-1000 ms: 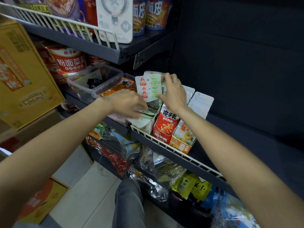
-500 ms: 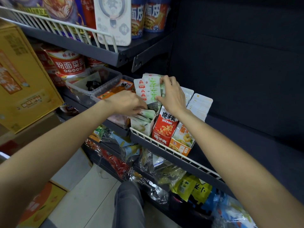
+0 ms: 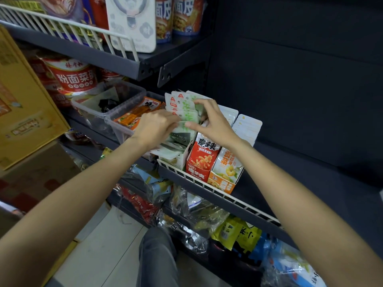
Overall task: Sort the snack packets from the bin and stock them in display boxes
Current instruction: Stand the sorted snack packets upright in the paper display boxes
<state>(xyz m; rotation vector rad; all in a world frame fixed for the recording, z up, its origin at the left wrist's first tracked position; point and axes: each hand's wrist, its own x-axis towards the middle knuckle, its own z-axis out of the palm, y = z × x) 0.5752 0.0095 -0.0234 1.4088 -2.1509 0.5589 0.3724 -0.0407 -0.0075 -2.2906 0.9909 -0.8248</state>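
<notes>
Head view: both hands, left (image 3: 154,129) and right (image 3: 209,121), still grip green packets (image 3: 186,108), now tidier in the leftmost display box (image 3: 176,159) beside the bin (image 3: 122,129).

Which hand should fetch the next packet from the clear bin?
Left. The left hand sits right beside the clear bin holding the orange packets. The right hand is on the far side, steadying the green packets in the display box.

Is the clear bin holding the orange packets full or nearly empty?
Nearly empty. A few orange packets lie low in the clear bin, well below its rim; the left hand hides its right end.
</notes>
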